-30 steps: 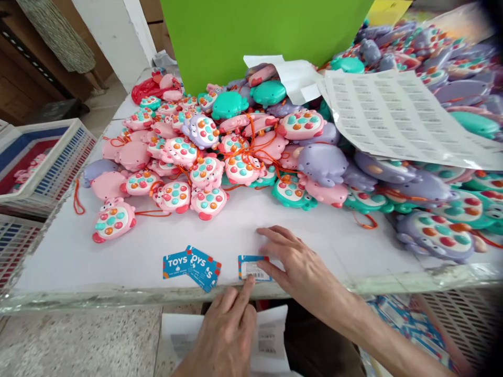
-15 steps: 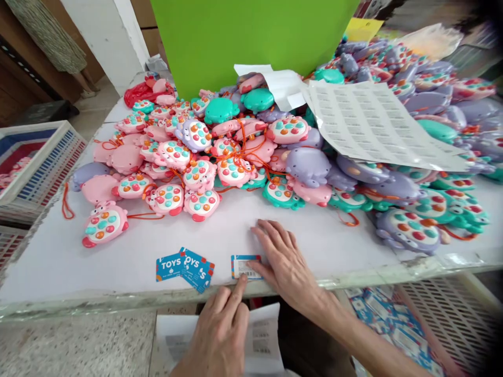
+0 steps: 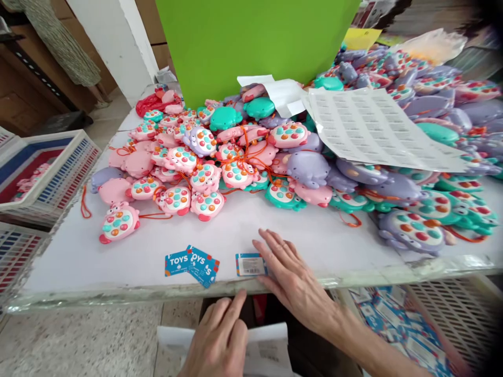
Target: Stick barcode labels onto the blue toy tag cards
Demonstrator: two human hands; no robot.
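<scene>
One card lies on the table, its white label facing up, just left of my right hand. That hand is open, palm down, fingers loosely spread, with the thumb near the card's close right corner; I can't tell whether they touch it. My left hand is lower, just short of the table's near edge, index finger stretched toward the card and the other fingers curled; whether it grips the paper beneath it, I can't tell. Two overlapping TOYS cards lie past my left hand, a little to its left. Beyond both hands is a heap of toys, pink, purple and green, and far right of my right hand a label sheet covers some. Right of my right forearm, below the table, a crate holds blue cards.
</scene>
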